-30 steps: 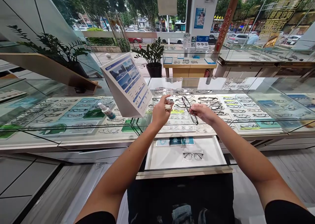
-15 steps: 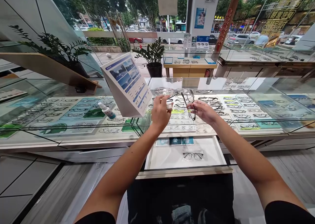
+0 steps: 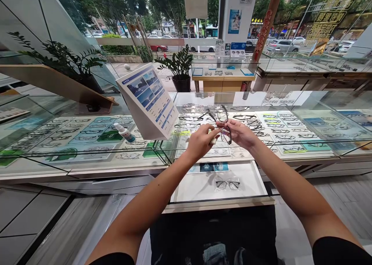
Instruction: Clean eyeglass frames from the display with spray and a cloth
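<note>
Right now, just beyond the open drawer [image 3: 250,179], my right hand [image 3: 241,134] has its grip pinched closed on the eyeglasses [image 3: 225,135], lenses stacked one above the other. My left hand [image 3: 201,141] curls around a small pale item [image 3: 214,141], fingertips at the frame. Bagged eyeglasses [image 3: 228,185] lie inside the drawer; a desk calendar [image 3: 151,102] stands to its left.

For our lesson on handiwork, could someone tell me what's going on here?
A person holds up a pair of glasses in the right hand, above a glass counter. The left hand reaches in close to the frame. Below, an open drawer holds another pair. A spray bottle stands to the left.
</note>
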Motion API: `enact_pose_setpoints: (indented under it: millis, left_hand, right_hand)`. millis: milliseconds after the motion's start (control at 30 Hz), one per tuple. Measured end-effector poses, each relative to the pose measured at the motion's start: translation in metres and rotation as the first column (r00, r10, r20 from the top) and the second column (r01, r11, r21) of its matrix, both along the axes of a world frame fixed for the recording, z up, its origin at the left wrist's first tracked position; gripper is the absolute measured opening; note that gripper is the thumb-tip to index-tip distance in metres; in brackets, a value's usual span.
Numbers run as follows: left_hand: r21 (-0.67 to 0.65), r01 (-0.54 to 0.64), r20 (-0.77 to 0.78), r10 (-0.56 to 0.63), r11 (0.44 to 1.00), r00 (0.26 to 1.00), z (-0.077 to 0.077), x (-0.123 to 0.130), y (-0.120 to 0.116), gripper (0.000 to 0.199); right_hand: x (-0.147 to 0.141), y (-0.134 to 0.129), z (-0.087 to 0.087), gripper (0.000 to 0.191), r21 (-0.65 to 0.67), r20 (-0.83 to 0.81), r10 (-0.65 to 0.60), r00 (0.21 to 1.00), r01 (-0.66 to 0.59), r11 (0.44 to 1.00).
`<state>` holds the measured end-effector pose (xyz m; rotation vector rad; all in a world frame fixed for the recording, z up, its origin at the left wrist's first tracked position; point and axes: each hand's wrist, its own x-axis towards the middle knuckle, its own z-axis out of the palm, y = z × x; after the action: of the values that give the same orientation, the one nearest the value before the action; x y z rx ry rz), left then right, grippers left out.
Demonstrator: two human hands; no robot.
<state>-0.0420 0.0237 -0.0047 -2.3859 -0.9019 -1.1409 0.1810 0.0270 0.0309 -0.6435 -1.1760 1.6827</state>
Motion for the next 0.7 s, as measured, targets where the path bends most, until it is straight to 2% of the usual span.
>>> enact_pose_setpoints:
  millis: [267, 500, 600, 700]
  left_hand:
    - [-0.163, -0.005, -0.002, 0.005, 0.987, 1.0, -0.001, 0.002, -0.002, 0.013]
    - [-0.174, -0.003, -0.013, 0.0, 0.985, 1.0, 0.002, 0.004, -0.004, 0.015]
    - [-0.18, -0.026, 0.018, 0.029, 0.983, 0.999, 0.006, 0.001, -0.003, 0.023]
    - [-0.276, -0.076, 0.001, 0.08, 0.958, 0.997, 0.009, -0.006, 0.002, 0.03]
  right_hand:
    - [0.003, 0.0, 0.005, 0.033, 0.05, -0.05, -0.086, 0.995, 0.089, 0.995]
    - [0.012, 0.001, 0.013, 0.034, 0.091, -0.079, -0.188, 0.979, 0.194, 0.977]
    - [0.015, -0.001, 0.018, 0.034, 0.097, -0.075, -0.215, 0.974, 0.222, 0.97]
    - [0.018, -0.001, 0.022, 0.034, 0.115, -0.07, -0.243, 0.968, 0.25, 0.961]
